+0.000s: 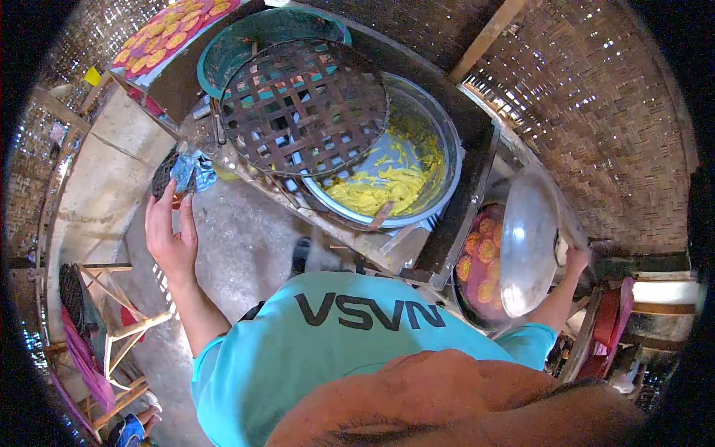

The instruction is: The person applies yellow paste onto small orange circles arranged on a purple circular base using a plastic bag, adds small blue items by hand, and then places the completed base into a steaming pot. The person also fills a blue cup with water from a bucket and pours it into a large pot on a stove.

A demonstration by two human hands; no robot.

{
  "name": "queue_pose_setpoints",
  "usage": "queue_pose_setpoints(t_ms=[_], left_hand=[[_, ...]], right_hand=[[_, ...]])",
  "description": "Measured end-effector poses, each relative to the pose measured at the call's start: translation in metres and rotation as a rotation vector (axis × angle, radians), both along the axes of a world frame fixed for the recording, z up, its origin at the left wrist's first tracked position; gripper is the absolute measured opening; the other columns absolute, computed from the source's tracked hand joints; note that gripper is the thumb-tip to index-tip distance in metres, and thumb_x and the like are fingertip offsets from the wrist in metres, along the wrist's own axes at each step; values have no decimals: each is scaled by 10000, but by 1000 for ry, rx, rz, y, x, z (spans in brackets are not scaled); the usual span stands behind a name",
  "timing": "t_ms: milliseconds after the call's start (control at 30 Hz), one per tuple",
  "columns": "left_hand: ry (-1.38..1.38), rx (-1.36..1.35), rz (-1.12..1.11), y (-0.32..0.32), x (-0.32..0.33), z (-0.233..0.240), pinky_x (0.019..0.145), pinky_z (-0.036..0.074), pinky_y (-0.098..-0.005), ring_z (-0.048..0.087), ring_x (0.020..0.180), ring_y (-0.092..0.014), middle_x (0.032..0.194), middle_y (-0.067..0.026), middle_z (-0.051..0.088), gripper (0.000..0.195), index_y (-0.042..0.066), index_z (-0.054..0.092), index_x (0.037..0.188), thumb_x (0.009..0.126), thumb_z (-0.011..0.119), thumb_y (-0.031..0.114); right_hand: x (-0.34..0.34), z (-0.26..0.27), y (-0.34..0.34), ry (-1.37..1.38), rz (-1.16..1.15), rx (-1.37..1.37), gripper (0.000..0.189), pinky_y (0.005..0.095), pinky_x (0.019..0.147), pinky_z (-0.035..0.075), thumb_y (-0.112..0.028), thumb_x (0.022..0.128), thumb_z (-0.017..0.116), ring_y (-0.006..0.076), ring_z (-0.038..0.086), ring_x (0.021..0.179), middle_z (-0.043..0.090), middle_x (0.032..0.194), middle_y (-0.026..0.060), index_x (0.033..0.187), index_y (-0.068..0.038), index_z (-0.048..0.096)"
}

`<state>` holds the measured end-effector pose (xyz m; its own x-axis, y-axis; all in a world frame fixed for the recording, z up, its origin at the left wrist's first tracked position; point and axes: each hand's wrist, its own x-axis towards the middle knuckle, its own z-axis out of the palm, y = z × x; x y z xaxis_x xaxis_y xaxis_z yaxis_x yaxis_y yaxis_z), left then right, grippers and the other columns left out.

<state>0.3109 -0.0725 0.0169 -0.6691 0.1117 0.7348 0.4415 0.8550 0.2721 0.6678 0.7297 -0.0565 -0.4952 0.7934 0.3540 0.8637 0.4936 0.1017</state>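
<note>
My right hand (576,260) grips the handle side of a domed metal lid (528,240), which is tilted up on edge. Beside the lid, a round pot holds several yellow-orange patterned rounds (487,251) on a pink cloth (472,290). Fingers apart and holding nothing, my left hand (173,234) is raised over the floor. In front of me, a large pale basin (449,190) contains yellow paste (385,190), with a wooden paddle (382,214) leaning at its near rim. An open-weave round tray (304,112) partly covers this basin and a green basin (215,61).
Further rounds lie on a pink cloth (173,36) at the far left. A blue plastic bag (192,169) is beyond my left hand. Wooden racks (139,327) stand at lower left, near part of another person (133,430). A woven bamboo wall (609,128) rises at right.
</note>
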Motion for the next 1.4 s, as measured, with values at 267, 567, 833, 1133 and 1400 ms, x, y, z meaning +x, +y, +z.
queue_pose_setpoints(t_ms=[267, 567, 833, 1133, 1400], left_hand=[[18, 28, 114, -58, -12, -2, 825, 407, -372, 567, 686, -189, 760, -81, 591, 271, 73, 563, 1010, 741, 577, 92], [-24, 67, 379, -169, -25, -3, 815, 408, -357, 546, 681, -216, 789, -100, 578, 270, 75, 558, 1025, 755, 560, 89], [-50, 55, 435, -203, -39, 3, 681, 419, -307, 529, 657, -211, 741, -96, 561, 293, 74, 541, 1043, 751, 563, 75], [-136, 60, 353, -190, -69, -10, 822, 403, -378, 539, 667, -201, 696, -67, 554, 282, 91, 552, 1013, 732, 566, 99], [-542, 458, 44, -115, -130, -75, 694, 445, -286, 567, 742, -183, 827, -97, 588, 395, 51, 525, 1038, 718, 602, 270]], right_hand=[[-161, 29, -24, -134, 137, 201, 365, 398, 573, 454, -401, 703, 517, 306, 582, 656, 595, 702, 157, 694, -52, 625], [-293, 10, -36, -475, 85, 339, 294, 381, 650, 470, -273, 787, 415, 258, 588, 792, 601, 861, 131, 819, -65, 620], [-375, 0, -97, -545, -3, 391, 298, 409, 689, 465, -278, 795, 413, 260, 565, 896, 580, 973, 117, 902, -90, 618], [-357, -11, -18, -575, 72, 507, 334, 338, 727, 441, -288, 788, 413, 192, 548, 907, 558, 1026, 72, 1012, -84, 553], [-385, 7, -56, -447, 370, 473, 245, 363, 608, 480, -275, 785, 445, 226, 584, 771, 594, 844, 115, 819, -98, 611]])
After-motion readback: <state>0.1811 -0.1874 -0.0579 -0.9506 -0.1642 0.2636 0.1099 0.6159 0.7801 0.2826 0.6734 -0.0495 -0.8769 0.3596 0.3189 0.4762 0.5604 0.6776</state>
